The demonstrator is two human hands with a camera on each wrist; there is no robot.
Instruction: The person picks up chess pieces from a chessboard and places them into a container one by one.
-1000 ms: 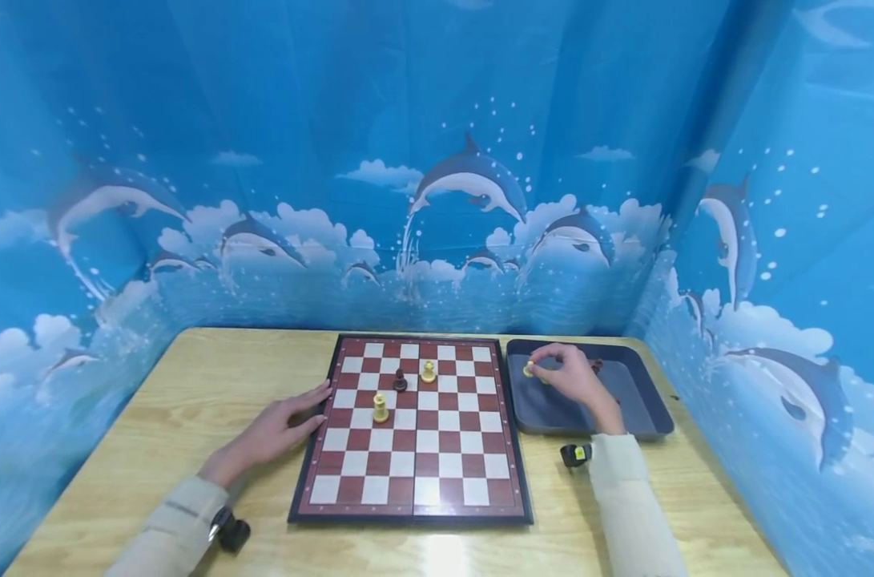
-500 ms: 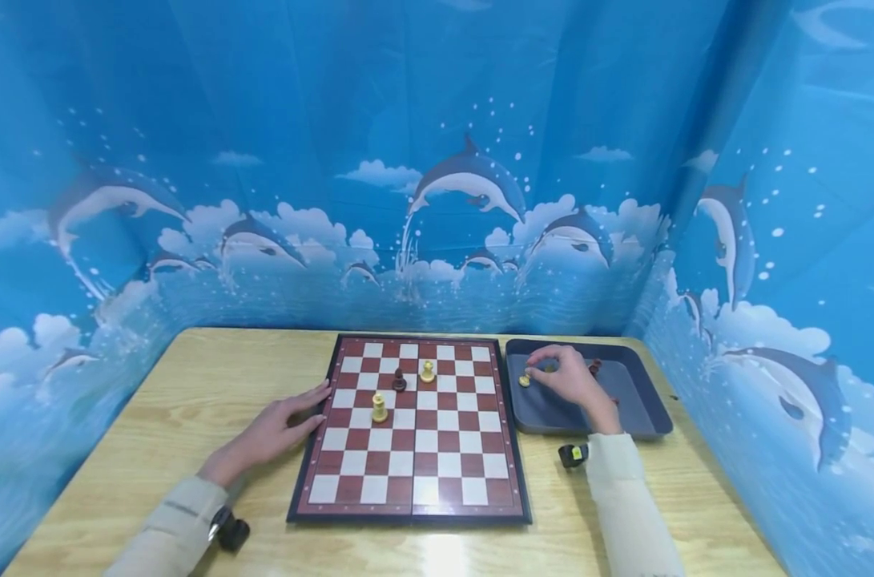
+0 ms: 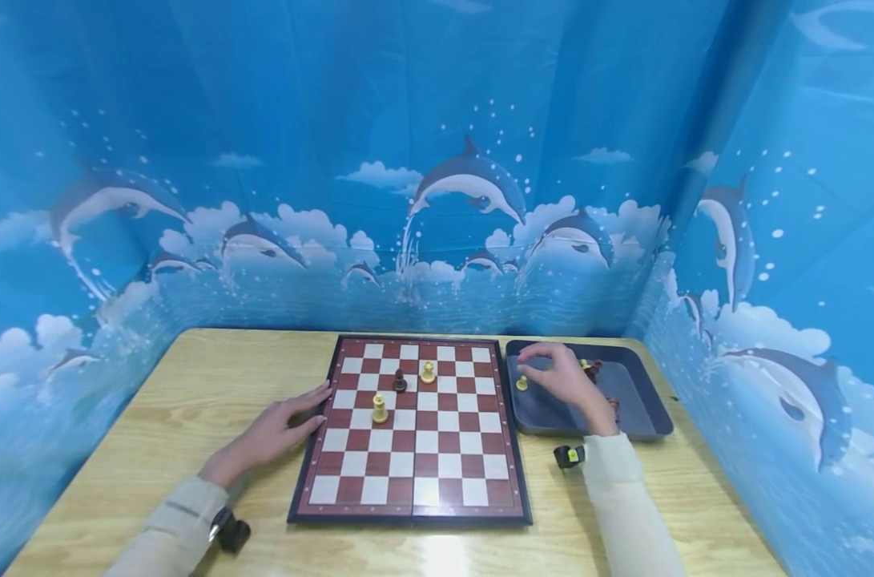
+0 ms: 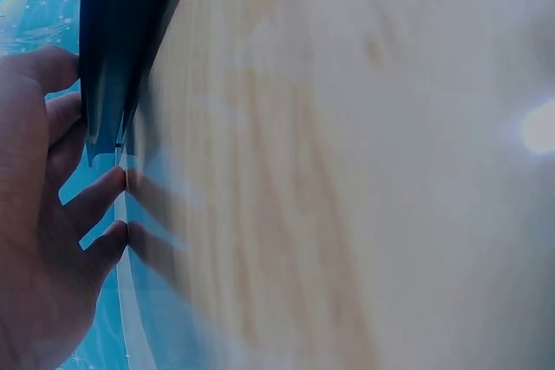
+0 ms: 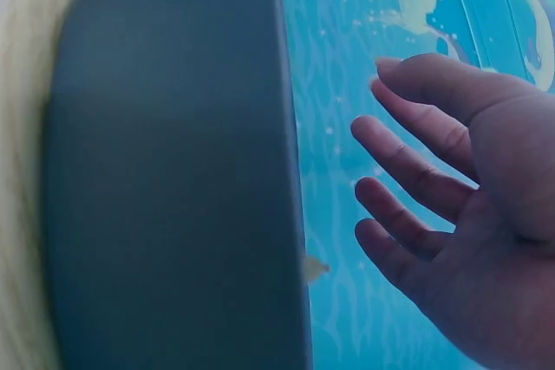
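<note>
My left hand (image 3: 278,425) rests with extended fingertips at the left edge of the chessboard (image 3: 447,485). In the left wrist view, the thumb and fingers (image 4: 65,119) touch the board's dark side. My right hand (image 3: 565,375) hovers over the grey tray (image 3: 631,401) beside the board, fingers loosely bent and holding nothing. A small cream chess piece, pawn-like (image 3: 522,384), stands in the tray just below the fingertips. The right wrist view shows the relaxed fingers (image 5: 408,162) beyond the tray's wall (image 5: 173,171); the tip of a cream piece (image 5: 316,268) peeks over its rim.
On the board stand a tall cream piece (image 3: 380,409), a dark pawn (image 3: 400,381) and another cream piece (image 3: 428,373). More dark pieces (image 3: 593,370) lie in the tray, partly behind the right hand. A dolphin-print curtain (image 3: 437,160) closes off the back of the wooden table (image 3: 220,369).
The right hand has set the cream piece down in the tray, let go of it and lifted slightly up and left. The left hand has stayed at the board's edge.
</note>
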